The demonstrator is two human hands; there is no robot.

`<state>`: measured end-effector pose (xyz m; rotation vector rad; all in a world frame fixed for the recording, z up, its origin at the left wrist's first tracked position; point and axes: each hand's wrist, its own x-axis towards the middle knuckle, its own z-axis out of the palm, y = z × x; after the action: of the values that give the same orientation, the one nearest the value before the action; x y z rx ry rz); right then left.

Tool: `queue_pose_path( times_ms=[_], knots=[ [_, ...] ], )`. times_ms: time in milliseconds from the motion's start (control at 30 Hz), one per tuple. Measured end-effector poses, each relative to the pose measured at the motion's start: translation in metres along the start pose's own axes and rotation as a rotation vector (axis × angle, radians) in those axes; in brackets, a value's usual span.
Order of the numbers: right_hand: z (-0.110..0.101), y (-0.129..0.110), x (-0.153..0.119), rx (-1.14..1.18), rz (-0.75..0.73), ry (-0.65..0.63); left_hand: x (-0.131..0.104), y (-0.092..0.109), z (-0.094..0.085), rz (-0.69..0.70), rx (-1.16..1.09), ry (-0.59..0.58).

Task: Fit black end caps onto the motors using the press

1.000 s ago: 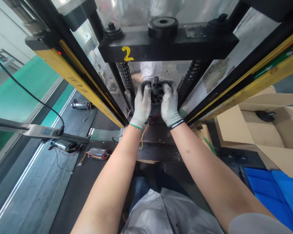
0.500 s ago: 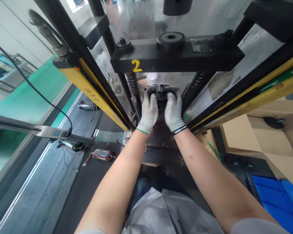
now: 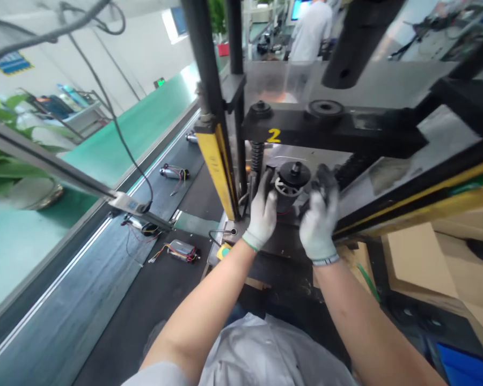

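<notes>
Under the black press crossbar with a yellow 2, a motor stands upright. On its top lies a black disc-shaped part with a short stud in its centre. My left hand, in a pale glove with dark fingertips, is open just left of the motor; whether it still touches the motor I cannot tell. Apart from the motor on the right, my gloved right hand is open and somewhat blurred. Neither hand holds anything.
The press ram hangs above the crossbar. Yellow-edged posts flank the work area. On the left, a conveyor carries several motors, and another wired motor lies nearer me. Cardboard boxes stand right. A person is behind the press.
Both hands have let go of the black disc-shaped part and spread apart, the right one moving away to the right. My view has tilted up and turned left.
</notes>
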<state>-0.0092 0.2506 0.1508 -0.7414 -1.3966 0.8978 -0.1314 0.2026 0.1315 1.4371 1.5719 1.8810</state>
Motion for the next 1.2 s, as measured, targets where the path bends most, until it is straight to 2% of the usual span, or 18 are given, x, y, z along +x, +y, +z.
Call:
queue_pose_path(
  times_ms=[33, 67, 133, 200, 233, 300, 367, 433, 500, 567, 667, 733, 800, 900, 967, 1033, 1100, 1200],
  knots=[
    [-0.007, -0.009, -0.022, -0.051, -0.024, -0.046, -0.028, 0.002, -0.014, -0.053, 0.021, -0.011],
    [-0.012, -0.014, -0.046, -0.092, -0.041, -0.147, -0.062, 0.001, -0.031, -0.122, 0.050, -0.021],
    [-0.012, -0.010, -0.094, -0.143, -0.057, -0.486, -0.139, -0.006, -0.069, -0.319, 0.139, -0.034],
    [0.004, 0.008, -0.137, -0.216, -0.048, -0.801, -0.220, -0.019, -0.113, -0.619, 0.295, -0.031],
    [0.015, 0.021, -0.155, -0.263, -0.050, -0.905, -0.257, -0.026, -0.135, -0.775, 0.389, -0.019],
    [0.040, 0.046, -0.184, -0.357, -0.090, -1.020, -0.320, -0.033, -0.177, -0.935, 0.480, 0.058],
    [0.058, 0.067, -0.211, -0.423, -0.171, -1.130, -0.368, -0.032, -0.213, -1.052, 0.558, 0.154],
    [0.064, 0.085, -0.238, -0.494, -0.250, -1.254, -0.403, -0.025, -0.241, -1.148, 0.619, 0.242],
    [0.060, 0.100, -0.260, -0.572, -0.312, -1.349, -0.430, -0.016, -0.259, -1.217, 0.653, 0.309],
    [0.055, 0.109, -0.273, -0.647, -0.329, -1.378, -0.449, -0.009, -0.271, -1.256, 0.671, 0.356],
    [0.056, 0.104, -0.274, -0.643, -0.251, -1.376, -0.456, -0.011, -0.281, -1.268, 0.721, 0.393],
    [0.060, 0.088, -0.273, -0.549, -0.151, -1.403, -0.438, -0.024, -0.291, -1.215, 0.772, 0.366],
    [0.061, 0.068, -0.277, -0.461, -0.011, -1.449, -0.398, -0.049, -0.308, -1.095, 0.818, 0.281],
    [0.050, 0.048, -0.298, -0.424, 0.234, -1.481, -0.315, -0.104, -0.349, -0.881, 0.872, 0.101],
    [0.034, 0.045, -0.315, -0.432, 0.384, -1.453, -0.262, -0.143, -0.381, -0.807, 0.909, 0.013],
    [0.009, 0.047, -0.326, -0.469, 0.519, -1.374, -0.226, -0.176, -0.409, -0.801, 0.938, -0.058],
    [-0.020, 0.051, -0.328, -0.554, 0.629, -1.243, -0.213, -0.194, -0.430, -0.838, 0.953, -0.116],
    [-0.068, 0.053, -0.321, -0.690, 0.723, -1.064, -0.229, -0.194, -0.450, -0.899, 0.964, -0.163]
  ],
)
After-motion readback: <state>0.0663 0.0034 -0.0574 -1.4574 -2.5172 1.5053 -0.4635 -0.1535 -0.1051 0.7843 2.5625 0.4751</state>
